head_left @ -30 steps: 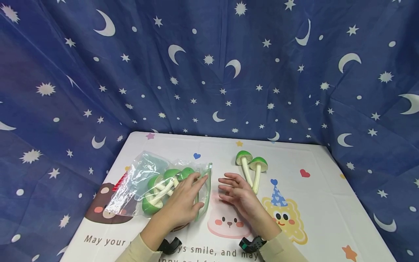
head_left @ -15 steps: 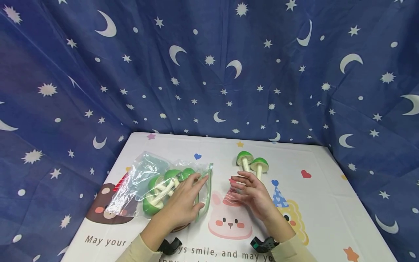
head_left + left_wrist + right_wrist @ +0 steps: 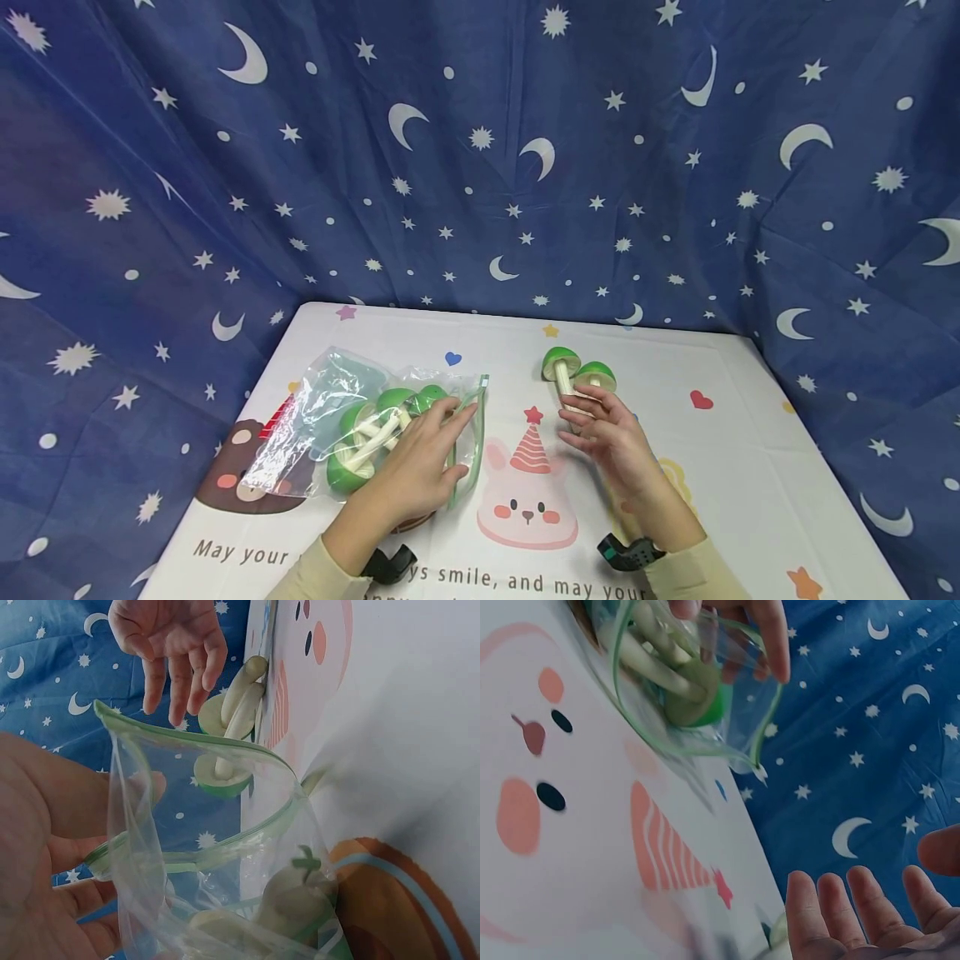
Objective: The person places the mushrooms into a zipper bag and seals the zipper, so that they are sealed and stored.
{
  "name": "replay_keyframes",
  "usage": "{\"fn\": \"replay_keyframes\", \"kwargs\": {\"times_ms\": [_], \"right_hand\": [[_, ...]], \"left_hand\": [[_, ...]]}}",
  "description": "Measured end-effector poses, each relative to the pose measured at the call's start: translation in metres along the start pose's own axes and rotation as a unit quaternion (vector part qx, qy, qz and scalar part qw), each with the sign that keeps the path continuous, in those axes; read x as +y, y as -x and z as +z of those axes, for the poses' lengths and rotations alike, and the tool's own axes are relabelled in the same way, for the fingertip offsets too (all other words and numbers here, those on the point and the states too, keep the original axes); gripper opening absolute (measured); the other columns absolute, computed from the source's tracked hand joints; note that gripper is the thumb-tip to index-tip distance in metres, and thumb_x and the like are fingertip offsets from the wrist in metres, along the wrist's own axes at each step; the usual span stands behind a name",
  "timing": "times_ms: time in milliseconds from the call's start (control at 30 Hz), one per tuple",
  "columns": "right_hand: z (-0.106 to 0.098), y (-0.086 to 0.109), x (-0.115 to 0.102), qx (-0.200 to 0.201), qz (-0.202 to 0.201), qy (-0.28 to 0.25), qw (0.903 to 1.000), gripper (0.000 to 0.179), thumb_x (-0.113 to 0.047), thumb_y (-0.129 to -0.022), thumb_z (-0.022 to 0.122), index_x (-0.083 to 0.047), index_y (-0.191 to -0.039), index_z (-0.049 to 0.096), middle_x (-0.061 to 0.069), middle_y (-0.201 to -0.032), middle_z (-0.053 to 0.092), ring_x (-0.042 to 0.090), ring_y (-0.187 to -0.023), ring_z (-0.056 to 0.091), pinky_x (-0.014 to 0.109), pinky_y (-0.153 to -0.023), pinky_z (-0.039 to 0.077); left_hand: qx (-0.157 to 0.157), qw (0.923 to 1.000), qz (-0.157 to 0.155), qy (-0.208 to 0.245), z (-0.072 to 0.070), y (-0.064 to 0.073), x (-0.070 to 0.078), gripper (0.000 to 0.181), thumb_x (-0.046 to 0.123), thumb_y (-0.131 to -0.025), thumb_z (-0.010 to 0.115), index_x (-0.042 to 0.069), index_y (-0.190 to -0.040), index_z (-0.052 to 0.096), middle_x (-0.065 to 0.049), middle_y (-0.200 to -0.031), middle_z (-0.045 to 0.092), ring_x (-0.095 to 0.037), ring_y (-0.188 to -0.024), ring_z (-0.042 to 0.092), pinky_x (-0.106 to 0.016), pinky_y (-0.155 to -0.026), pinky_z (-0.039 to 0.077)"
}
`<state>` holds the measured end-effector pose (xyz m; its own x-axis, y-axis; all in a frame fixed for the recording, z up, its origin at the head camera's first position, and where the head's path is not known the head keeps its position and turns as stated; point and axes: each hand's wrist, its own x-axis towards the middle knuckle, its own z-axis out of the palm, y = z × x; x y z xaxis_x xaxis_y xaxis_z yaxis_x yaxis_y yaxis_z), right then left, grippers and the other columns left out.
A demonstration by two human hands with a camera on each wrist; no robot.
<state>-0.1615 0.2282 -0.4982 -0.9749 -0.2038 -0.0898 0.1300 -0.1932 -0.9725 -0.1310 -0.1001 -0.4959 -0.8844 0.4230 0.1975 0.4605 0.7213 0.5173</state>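
My left hand (image 3: 420,458) holds the mouth of a clear zip bag (image 3: 292,450) with a green closure strip. In the left wrist view the bag's mouth (image 3: 202,740) gapes wide, one finger showing through the plastic. Several toy mushrooms with green caps and pale stems, one (image 3: 347,473) at the near side, lie inside. My right hand (image 3: 618,442) hovers with loosely bent, spread fingers at two more mushrooms, a left one (image 3: 561,367) and a right one (image 3: 596,372), covering part of their stems. Nothing is in that hand.
The tabletop (image 3: 742,467) has a white cover printed with cartoon animals, hearts and lettering. A blue curtain (image 3: 480,167) with moons and stars hangs along the back and sides. Each wrist wears a black band, such as the right one (image 3: 630,553).
My right hand has moved right, from left of the two loose mushrooms to over their stems. The left hand and the bag stay where they were.
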Motion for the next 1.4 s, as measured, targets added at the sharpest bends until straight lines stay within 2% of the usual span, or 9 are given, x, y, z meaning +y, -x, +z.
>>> {"fn": "replay_keyframes", "kwargs": {"times_ms": [167,300,533,667,833,1033,1233,1400], "right_hand": [[-0.011,0.001,-0.005,0.0,-0.025,0.011,0.9996,0.052,0.011,-0.1,0.042,-0.009,-0.148,0.045,0.014,-0.144,0.06,0.018,-0.122,0.072,0.043,-0.099,0.064],[-0.018,0.002,-0.009,0.01,-0.029,0.029,0.9991,0.047,0.008,-0.104,0.043,-0.012,-0.146,0.046,0.012,-0.143,0.061,0.02,-0.124,0.071,0.042,-0.099,0.064],[-0.03,0.002,-0.012,0.027,-0.024,0.06,0.9975,0.05,0.003,-0.107,0.044,0.004,-0.155,0.033,0.011,-0.144,0.062,0.023,-0.128,0.069,0.039,-0.098,0.064],[-0.037,0.001,-0.011,0.04,-0.023,0.075,0.9961,0.051,0.001,-0.109,0.046,0.005,-0.157,0.031,0.012,-0.145,0.06,0.024,-0.128,0.068,0.039,-0.098,0.064],[-0.047,0.0,-0.011,0.062,-0.006,0.078,0.995,0.052,-0.001,-0.109,0.049,0.002,-0.158,0.033,0.011,-0.145,0.06,0.022,-0.127,0.068,0.037,-0.097,0.065],[-0.058,-0.001,-0.012,0.094,0.012,0.092,0.9912,0.045,-0.003,-0.108,0.054,-0.013,-0.151,0.043,0.011,-0.148,0.056,0.019,-0.128,0.068,0.036,-0.099,0.064],[-0.067,-0.006,-0.01,0.129,0.023,0.122,0.9839,0.049,-0.006,-0.108,0.058,-0.014,-0.153,0.042,0.02,-0.157,0.048,0.017,-0.127,0.067,0.033,-0.098,0.064],[-0.072,-0.012,-0.009,0.163,0.031,0.142,0.9758,0.055,-0.005,-0.105,0.065,-0.013,-0.155,0.042,0.019,-0.156,0.048,0.017,-0.122,0.068,0.034,-0.097,0.064]], "left_hand": [[0.0,1.0,0.002,0.0,0.0,0.0,0.0,0.089,0.017,-0.088,0.086,0.018,-0.166,0.043,-0.012,-0.164,0.044,-0.038,-0.146,0.052,-0.057,-0.124,0.041],[-0.001,1.0,0.001,0.001,0.0,0.001,0.0,0.089,0.018,-0.088,0.087,0.018,-0.166,0.043,-0.012,-0.164,0.044,-0.038,-0.146,0.052,-0.057,-0.124,0.042],[0.001,1.0,0.004,0.001,0.0,0.001,0.0,0.088,0.017,-0.088,0.086,0.018,-0.165,0.044,-0.013,-0.164,0.045,-0.038,-0.145,0.053,-0.057,-0.123,0.042],[-0.001,1.0,0.003,0.0,0.0,0.001,0.0,0.088,0.018,-0.088,0.086,0.019,-0.165,0.044,-0.013,-0.164,0.045,-0.038,-0.145,0.053,-0.057,-0.124,0.042],[-0.001,1.0,0.002,0.0,0.0,0.002,0.0,0.088,0.018,-0.088,0.086,0.019,-0.165,0.044,-0.012,-0.164,0.045,-0.038,-0.145,0.053,-0.057,-0.123,0.042],[-0.002,1.0,-0.001,0.002,0.0,0.002,0.0,0.088,0.018,-0.088,0.086,0.019,-0.165,0.044,-0.013,-0.165,0.044,-0.039,-0.146,0.052,-0.057,-0.124,0.041],[0.0,1.0,0.001,0.001,0.0,0.001,0.0,0.088,0.018,-0.088,0.086,0.019,-0.165,0.044,-0.014,-0.164,0.044,-0.039,-0.146,0.053,-0.058,-0.124,0.041],[-0.001,1.0,0.0,0.003,0.001,0.001,0.0,0.088,0.017,-0.088,0.086,0.019,-0.166,0.043,-0.014,-0.164,0.044,-0.039,-0.146,0.052,-0.058,-0.124,0.041]]}}
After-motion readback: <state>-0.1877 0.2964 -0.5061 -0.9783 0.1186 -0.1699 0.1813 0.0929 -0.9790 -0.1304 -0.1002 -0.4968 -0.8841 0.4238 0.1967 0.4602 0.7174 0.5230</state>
